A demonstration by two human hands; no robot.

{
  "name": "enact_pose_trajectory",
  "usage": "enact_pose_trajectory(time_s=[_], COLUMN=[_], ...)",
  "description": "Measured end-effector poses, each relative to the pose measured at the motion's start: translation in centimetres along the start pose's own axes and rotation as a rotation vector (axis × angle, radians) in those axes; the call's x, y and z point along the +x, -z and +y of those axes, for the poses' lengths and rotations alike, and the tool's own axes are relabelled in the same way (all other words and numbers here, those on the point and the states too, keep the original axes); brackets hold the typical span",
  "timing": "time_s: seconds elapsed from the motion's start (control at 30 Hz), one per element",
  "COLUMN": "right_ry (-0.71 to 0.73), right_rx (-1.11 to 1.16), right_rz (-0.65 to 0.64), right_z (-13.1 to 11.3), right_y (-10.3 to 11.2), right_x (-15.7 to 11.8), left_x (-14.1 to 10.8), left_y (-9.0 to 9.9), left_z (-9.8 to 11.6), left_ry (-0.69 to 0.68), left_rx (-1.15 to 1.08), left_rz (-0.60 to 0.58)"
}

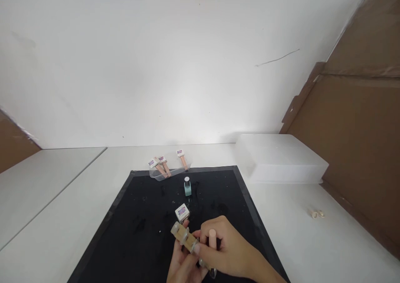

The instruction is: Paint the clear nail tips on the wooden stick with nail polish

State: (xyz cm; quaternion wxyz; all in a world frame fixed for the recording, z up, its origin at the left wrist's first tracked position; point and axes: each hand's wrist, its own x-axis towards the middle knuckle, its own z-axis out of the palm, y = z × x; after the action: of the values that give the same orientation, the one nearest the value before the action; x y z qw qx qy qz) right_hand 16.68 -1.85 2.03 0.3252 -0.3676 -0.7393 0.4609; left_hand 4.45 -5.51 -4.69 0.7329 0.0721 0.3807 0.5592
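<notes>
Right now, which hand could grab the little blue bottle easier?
Probably the right hand: it lies on top, nearer the blue bottle, pinching only a nail tip. The left hand sits underneath, holding the stick.

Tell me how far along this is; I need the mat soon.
Looks done: three sticks lie in the clear tray at the mat's far edge. In hand: the left hand holds a fourth stick, its white tag near the fingertips, and the right hand pinches at it. The bottle stands capped. Left: hard to say; no other loose sticks show.
</notes>
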Motion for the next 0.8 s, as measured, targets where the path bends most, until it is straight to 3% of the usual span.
enact_pose_trajectory(time_s=[0.8], right_ry=[0.009], right_rx=[-0.059], right_rz=[0.009], right_z=[0.04], right_y=[0.17], right_x=[-0.08], left_x=[0.00], left_y=[-0.07], left_z=[0.11], left_ry=[0.043], left_rx=[-0.016], left_rz=[0.011])
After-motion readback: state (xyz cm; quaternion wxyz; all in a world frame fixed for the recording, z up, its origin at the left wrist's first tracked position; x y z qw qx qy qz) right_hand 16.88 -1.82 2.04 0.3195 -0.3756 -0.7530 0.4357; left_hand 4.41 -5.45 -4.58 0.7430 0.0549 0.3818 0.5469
